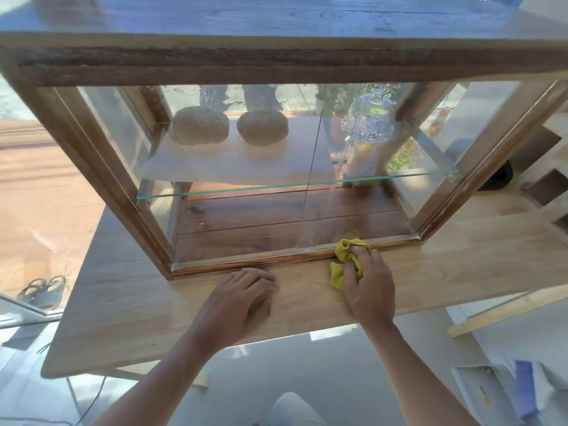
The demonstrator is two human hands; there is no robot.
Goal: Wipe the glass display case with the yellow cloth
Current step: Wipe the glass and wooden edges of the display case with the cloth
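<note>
A wooden-framed glass display case [92, 155] stands on a light wooden counter [129, 305]. A glass shelf [246, 189] inside carries two round seeded loaves [199, 126] and a glass dome [368, 118]. My right hand [368, 287] is shut on a crumpled yellow cloth [344, 253] and presses it against the case's lower front rail, right of the middle. On the counter just in front of the case lies my left hand [246, 296], fingers loosely curled and holding nothing.
The counter's near edge runs just below my hands, with tiled floor beneath. Open shelving [544, 186] sits at the right. A pair of sandals [43, 290] lies on the floor at the left. A blue-and-white object [525, 392] is at the lower right.
</note>
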